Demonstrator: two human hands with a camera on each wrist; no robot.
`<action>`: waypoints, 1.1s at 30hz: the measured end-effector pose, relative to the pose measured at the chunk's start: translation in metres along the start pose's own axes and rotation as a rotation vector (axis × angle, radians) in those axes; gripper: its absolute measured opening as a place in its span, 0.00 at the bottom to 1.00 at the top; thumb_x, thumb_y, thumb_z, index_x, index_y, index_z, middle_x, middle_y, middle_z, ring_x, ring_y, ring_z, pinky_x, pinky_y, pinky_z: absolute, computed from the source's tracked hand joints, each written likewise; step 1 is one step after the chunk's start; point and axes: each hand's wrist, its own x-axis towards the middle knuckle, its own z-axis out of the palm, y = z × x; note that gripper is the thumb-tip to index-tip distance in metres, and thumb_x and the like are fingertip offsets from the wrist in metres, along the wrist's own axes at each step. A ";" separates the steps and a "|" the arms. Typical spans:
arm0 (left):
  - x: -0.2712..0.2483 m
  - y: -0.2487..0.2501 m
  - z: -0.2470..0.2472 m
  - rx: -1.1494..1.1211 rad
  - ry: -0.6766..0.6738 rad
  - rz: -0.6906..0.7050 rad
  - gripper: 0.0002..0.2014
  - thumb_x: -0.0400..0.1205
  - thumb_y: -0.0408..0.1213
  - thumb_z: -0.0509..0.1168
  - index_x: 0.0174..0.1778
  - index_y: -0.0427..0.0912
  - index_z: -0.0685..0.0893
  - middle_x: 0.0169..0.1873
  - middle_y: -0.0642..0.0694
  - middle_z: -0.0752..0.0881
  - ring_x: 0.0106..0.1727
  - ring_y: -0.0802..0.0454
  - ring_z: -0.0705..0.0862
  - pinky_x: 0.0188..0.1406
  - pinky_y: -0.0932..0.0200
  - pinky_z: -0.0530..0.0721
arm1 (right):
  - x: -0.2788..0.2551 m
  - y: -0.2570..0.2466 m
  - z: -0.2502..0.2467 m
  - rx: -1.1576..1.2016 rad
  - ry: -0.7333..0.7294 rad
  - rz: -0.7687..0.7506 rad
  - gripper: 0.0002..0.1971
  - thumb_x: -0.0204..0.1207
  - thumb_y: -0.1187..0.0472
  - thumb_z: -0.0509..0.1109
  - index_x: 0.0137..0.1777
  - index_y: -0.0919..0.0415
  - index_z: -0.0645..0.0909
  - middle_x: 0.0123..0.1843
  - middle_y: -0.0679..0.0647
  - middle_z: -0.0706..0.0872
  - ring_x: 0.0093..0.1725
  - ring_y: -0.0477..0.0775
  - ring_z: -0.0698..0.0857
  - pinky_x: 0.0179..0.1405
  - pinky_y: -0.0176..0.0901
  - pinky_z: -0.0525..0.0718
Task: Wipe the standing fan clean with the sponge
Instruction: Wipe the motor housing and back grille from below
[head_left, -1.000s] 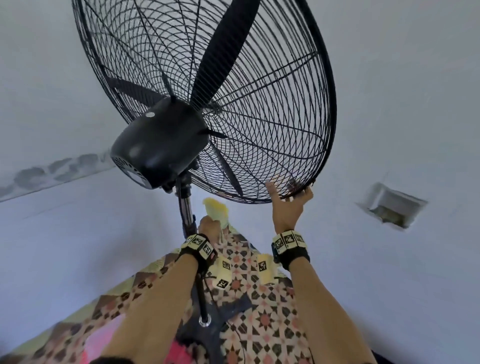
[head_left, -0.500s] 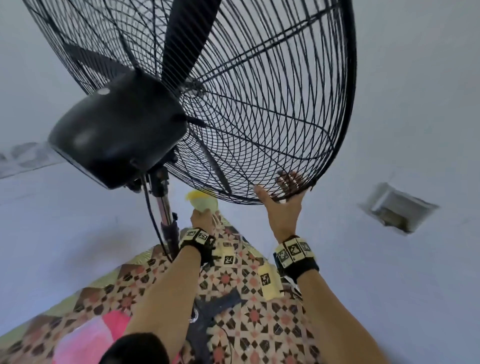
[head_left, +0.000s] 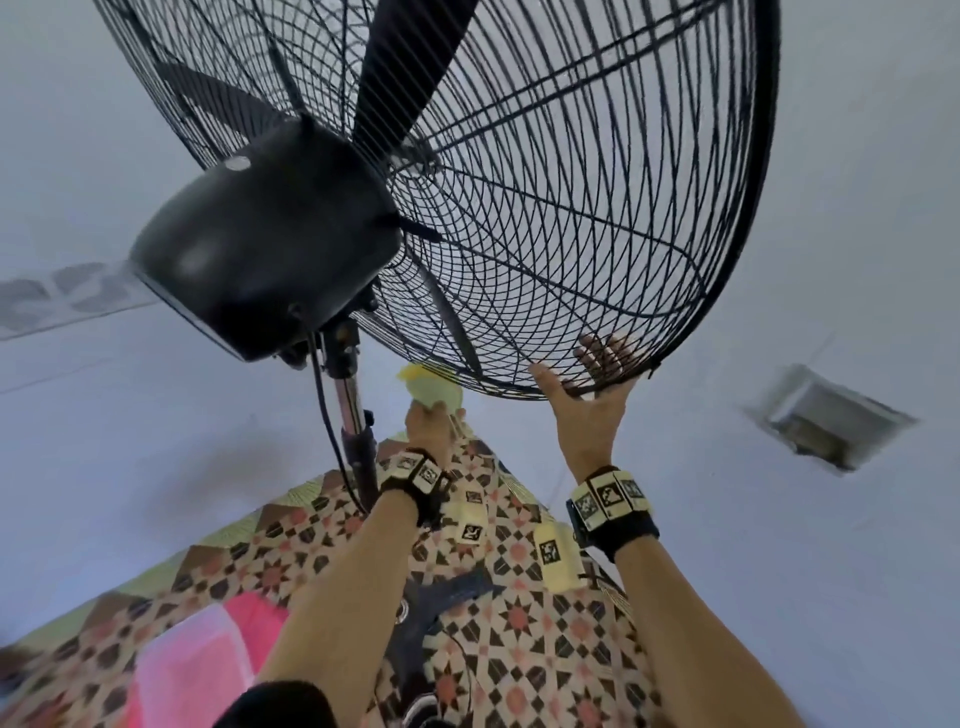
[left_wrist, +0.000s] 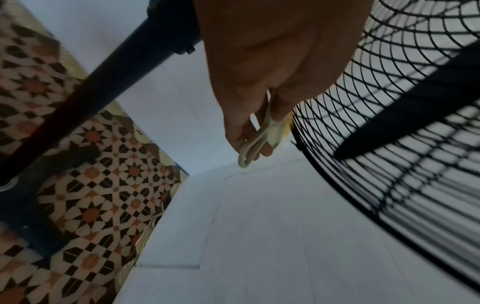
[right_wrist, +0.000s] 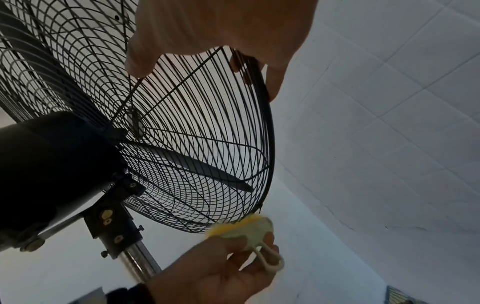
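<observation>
My right hand (head_left: 589, 410) grips the bottom rim of the fan (head_left: 519, 208) cage, low and right of centre in the head view, fingers (head_left: 605, 353) hooked through the wires and thumb spread along the edge. My left hand (head_left: 428, 423) sits just left of it, below the cage, fingers pinched on the sponge (head_left: 431, 389); its pale loop handle (left_wrist: 249, 152) hangs past my fingertips in the left wrist view. The sponge is yellow and pale green, right at the lowest wires of the cage; I cannot tell whether it touches them. I judge the sponge soft and light, so it should squash into the gaps if I press, and the loop end is the sensible place to hold it. The wire grille looks thin and springy, likely to flex, while the outer rim seems stiffer, the better spot to steady it. The motor (head_left: 270, 249) and pole (head_left: 353, 410) look heavy, left of centre, above the patterned floor (head_left: 519, 649).
</observation>
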 end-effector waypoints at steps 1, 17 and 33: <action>-0.022 0.006 0.004 0.057 -0.033 0.070 0.14 0.90 0.28 0.58 0.71 0.31 0.77 0.52 0.37 0.86 0.29 0.59 0.86 0.26 0.65 0.85 | -0.001 -0.001 -0.001 0.005 0.005 -0.002 0.67 0.57 0.39 0.90 0.89 0.54 0.53 0.80 0.52 0.77 0.80 0.50 0.75 0.84 0.56 0.72; -0.055 -0.031 0.011 -0.026 -0.318 0.225 0.11 0.92 0.30 0.61 0.69 0.40 0.77 0.44 0.53 0.91 0.36 0.69 0.89 0.33 0.70 0.84 | -0.001 0.004 -0.005 -0.035 -0.010 -0.030 0.64 0.57 0.34 0.88 0.87 0.59 0.58 0.79 0.51 0.77 0.79 0.49 0.75 0.84 0.59 0.71; -0.035 -0.031 -0.039 0.228 -0.201 0.454 0.07 0.91 0.32 0.63 0.62 0.37 0.83 0.42 0.43 0.86 0.35 0.49 0.83 0.33 0.61 0.81 | 0.002 -0.003 -0.006 -0.004 -0.036 -0.022 0.67 0.59 0.40 0.89 0.90 0.53 0.49 0.78 0.39 0.74 0.79 0.46 0.74 0.86 0.54 0.69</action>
